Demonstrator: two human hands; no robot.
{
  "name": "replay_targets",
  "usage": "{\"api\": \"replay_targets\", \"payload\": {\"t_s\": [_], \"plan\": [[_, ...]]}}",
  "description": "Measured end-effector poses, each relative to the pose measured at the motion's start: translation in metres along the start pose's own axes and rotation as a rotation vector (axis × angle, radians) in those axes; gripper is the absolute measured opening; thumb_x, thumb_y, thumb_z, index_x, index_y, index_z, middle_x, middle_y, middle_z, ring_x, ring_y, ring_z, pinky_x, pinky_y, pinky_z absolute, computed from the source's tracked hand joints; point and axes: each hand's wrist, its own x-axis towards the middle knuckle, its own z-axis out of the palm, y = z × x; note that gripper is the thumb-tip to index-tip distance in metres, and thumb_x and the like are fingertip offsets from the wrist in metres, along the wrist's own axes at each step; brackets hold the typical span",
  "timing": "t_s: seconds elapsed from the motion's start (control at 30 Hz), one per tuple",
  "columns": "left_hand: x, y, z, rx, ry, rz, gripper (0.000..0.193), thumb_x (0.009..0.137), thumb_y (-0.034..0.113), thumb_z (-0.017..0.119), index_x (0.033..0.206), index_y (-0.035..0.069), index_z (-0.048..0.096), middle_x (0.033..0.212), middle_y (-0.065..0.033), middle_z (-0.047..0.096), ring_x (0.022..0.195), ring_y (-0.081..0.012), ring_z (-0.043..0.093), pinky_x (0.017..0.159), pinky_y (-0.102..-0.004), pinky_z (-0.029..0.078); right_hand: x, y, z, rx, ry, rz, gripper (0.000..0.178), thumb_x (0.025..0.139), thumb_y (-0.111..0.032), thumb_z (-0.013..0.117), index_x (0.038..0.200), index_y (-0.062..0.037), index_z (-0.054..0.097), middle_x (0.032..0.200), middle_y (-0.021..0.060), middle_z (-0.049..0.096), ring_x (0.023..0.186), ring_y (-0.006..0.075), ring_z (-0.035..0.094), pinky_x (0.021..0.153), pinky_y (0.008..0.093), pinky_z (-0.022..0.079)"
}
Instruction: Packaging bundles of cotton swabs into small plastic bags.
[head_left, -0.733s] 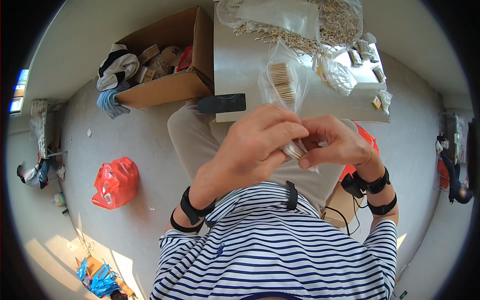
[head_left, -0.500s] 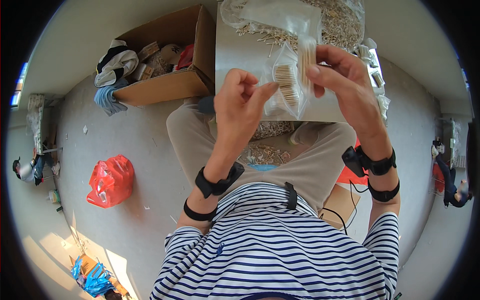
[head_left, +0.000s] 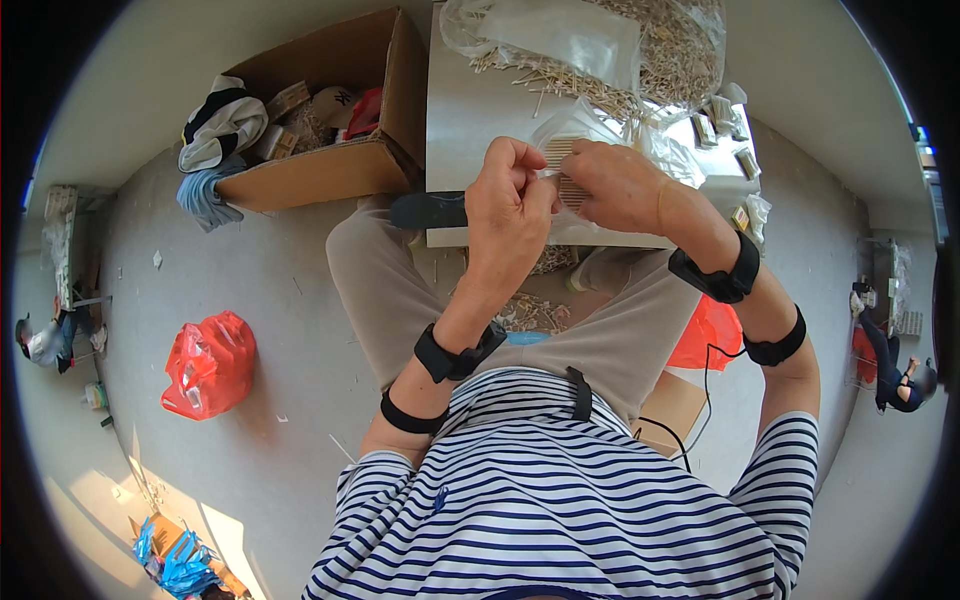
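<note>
At the table's near edge, a small clear plastic bag [head_left: 582, 120] lies between my two hands, with a row of cotton swabs [head_left: 560, 150] showing through it. My left hand [head_left: 508, 205] has its thumb and fingertips pinched at the bag's left side. From the right, my right hand [head_left: 622, 188] reaches over the bag, fingers curled down on it and close to the left fingertips. Its knuckles hide part of the swabs and whatever lies beneath. Black straps with small devices are on both forearms.
A big clear bag of loose swabs [head_left: 685, 50] sits at the table's [head_left: 465, 110] back. Small packs [head_left: 705, 130] line the right. A dark rounded strip [head_left: 428, 210] juts past the left edge. An open cardboard box [head_left: 310, 185] and red bag [head_left: 210, 365] are left.
My right hand has come down and left onto the bag; the bundle of swabs it held up is no longer seen in it. My left hand has shifted slightly right.
</note>
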Motion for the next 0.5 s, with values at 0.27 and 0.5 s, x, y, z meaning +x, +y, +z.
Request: {"api": "replay_targets", "payload": {"t_s": [0.27,0.5], "plan": [[-0.001,-0.002,-0.003,-0.093,-0.033,-0.052,0.013,0.090,0.000,0.056,0.102,0.002,0.050,0.071,-0.0037,0.062,0.063,-0.0074,0.058,0.055,-0.0220,0.046,0.024,-0.009,-0.009,-0.021,-0.297,0.036,0.016,0.075,-0.001,0.066,0.090,0.0002,0.072,0.101,0.0200,0.068,0.095,0.0367,0.067,0.080,0.0425,0.055],[0.000,-0.003,-0.006,-0.123,-0.031,-0.069,0.011,0.092,0.002,0.056,0.101,0.003,0.051,0.071,-0.0034,0.062,0.062,-0.0067,0.057,0.055,-0.0211,0.046,0.026,-0.005,0.011,0.053,-0.113,-0.001,0.013,0.075,-0.003,0.066,0.086,-0.0045,0.072,0.092,0.0181,0.071,0.093,0.0359,0.068,0.081,0.0414,0.055]]}}
